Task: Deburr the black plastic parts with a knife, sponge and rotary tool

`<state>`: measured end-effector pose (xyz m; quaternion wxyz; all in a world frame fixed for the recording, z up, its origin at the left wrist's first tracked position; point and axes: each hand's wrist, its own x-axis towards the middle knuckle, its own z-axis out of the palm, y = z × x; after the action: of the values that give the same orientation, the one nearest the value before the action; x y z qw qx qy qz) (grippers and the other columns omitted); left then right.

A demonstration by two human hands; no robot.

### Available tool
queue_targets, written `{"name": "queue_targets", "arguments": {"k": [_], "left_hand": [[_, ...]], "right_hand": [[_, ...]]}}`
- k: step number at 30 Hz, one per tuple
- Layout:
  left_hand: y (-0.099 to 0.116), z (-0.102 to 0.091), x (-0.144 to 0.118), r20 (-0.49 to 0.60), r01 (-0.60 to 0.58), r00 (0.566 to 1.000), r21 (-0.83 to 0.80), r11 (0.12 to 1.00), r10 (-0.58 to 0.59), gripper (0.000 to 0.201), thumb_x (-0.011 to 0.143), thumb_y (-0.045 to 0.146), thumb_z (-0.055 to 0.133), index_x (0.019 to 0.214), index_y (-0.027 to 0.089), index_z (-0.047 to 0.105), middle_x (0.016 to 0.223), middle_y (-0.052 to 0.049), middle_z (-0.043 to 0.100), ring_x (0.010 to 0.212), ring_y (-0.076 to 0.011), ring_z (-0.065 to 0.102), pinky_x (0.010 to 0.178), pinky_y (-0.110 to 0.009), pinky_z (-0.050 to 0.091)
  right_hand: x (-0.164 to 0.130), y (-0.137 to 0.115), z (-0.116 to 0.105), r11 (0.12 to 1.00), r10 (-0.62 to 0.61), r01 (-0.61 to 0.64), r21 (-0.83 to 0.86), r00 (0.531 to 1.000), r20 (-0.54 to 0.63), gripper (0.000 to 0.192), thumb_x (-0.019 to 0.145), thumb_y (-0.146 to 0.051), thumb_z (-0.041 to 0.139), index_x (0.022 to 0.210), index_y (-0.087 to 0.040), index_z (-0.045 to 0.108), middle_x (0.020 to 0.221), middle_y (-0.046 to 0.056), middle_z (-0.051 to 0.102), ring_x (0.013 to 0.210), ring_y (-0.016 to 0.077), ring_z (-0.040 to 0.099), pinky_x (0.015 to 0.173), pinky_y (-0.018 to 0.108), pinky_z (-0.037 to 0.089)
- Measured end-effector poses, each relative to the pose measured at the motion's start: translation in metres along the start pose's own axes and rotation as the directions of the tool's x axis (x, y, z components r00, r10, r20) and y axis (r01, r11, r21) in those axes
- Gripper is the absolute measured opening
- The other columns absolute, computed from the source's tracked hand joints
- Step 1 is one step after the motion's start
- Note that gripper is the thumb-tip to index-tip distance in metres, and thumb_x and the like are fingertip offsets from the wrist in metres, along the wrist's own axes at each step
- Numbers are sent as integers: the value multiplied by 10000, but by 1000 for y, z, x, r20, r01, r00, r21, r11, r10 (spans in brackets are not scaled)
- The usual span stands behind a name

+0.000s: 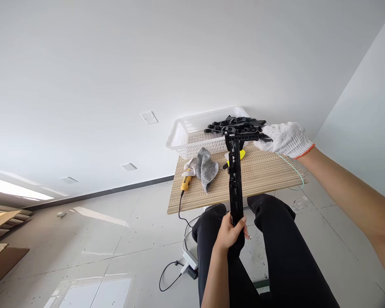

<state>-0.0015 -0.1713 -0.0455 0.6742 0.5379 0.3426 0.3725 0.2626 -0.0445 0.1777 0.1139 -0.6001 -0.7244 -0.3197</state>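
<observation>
I am gripping the near end of a long black plastic part with my bare left hand, fingers wrapped closed around it just above my knees, and the part is running upright from that hand toward the far side of the tabletop. My right hand, wearing a white knitted glove with an orange cuff, is reaching over the far right corner of the tabletop and touching the crosswise top end of the same black part; I cannot tell whether its fingers are closing on that end or only resting against it. Just beyond the glove, a heap of similar black plastic parts is lying in a white plastic basket that is sitting along the far edge of the tabletop. A small yellow object is showing behind the upright part, near the basket's front wall. Toward the left edge of the tabletop a grey cloth is lying crumpled, touching a light glove, and a yellow power tool is lying beside them with its black cord dropping over the near edge to a white power strip on the floor. A thin pale green cable is curving along the right edge. I am finding no brand, label or writing that I can read on any of these.
</observation>
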Motion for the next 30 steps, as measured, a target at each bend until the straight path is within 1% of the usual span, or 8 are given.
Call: {"name": "queue_targets", "arguments": {"k": [3, 8, 12, 15, 19, 22, 26, 30], "left_hand": [[-1, 0, 0, -7, 6, 1000, -2, 1000, -6, 349, 928, 500, 654, 901, 182, 515, 570, 18, 646, 469, -158, 647, 536, -301, 566], [-2, -1, 0, -10, 3, 1000, -6, 1000, -3, 342, 929, 494, 654, 904, 185, 511, 570, 22, 643, 471, -157, 647, 539, -298, 563], [-3, -2, 0, -11, 5, 1000, -12, 1000, -5, 334, 930, 486, 656, 912, 183, 517, 578, 20, 645, 476, -157, 648, 546, -304, 569], [-3, -2, -1, -6, 5, 1000, -16, 1000, -5, 330, 931, 481, 655, 912, 184, 514, 575, 21, 644, 476, -154, 645, 546, -301, 568], [-3, -2, -2, -11, 2, 1000, -20, 1000, -2, 343, 926, 492, 660, 920, 183, 510, 567, 20, 645, 471, -153, 644, 548, -297, 564], [-2, -2, -2, -12, 6, 1000, -19, 1000, -6, 355, 919, 502, 665, 923, 183, 507, 566, 20, 646, 469, -158, 646, 541, -299, 564], [1, -2, -2, -11, 12, 1000, -37, 999, -13, 367, 915, 510, 667, 919, 181, 507, 567, 18, 641, 465, -158, 641, 543, -306, 571], [3, -1, -2, -9, 11, 1000, -43, 999, -11, 360, 919, 506, 665, 910, 183, 505, 561, 21, 636, 462, -157, 638, 546, -306, 571]], "right_hand": [[-1, 1, 5, 1000, -7, 7, 5, 998, -63, 707, 872, -728, 328, 808, -156, 738, 567, 84, 643, 502, 168, 463, 550, 320, 186], [-5, -2, 9, 1000, 8, -8, -2, 989, -150, 486, 841, -552, 414, 721, -167, 684, 536, 70, 605, 483, 157, 427, 543, 310, 198], [-12, -11, 10, 1000, -22, 19, -16, 983, -185, 431, 806, -523, 428, 689, -173, 650, 489, 54, 542, 452, 160, 386, 503, 298, 181], [-18, -19, 13, 996, -87, 87, -9, 970, -226, 372, 803, -466, 449, 700, -175, 656, 468, 40, 523, 435, 154, 372, 482, 287, 153], [-24, -21, 21, 987, -159, 163, -15, 938, -307, 361, 859, -434, 484, 807, -155, 706, 513, 43, 585, 449, 153, 408, 487, 282, 148], [-27, -18, 29, 974, -224, 223, -38, 924, -310, 420, 945, -480, 474, 867, -144, 715, 511, 33, 574, 458, 155, 419, 491, 291, 139], [-29, -10, 34, 951, -306, 308, -40, 909, -282, 451, 1010, -512, 451, 893, -144, 684, 591, 35, 608, 490, 146, 445, 504, 299, 157], [-28, -7, 31, 953, -299, 302, -19, 930, -214, 499, 1026, -554, 407, 804, -165, 628, 542, 4, 515, 477, 129, 378, 499, 295, 164]]}}
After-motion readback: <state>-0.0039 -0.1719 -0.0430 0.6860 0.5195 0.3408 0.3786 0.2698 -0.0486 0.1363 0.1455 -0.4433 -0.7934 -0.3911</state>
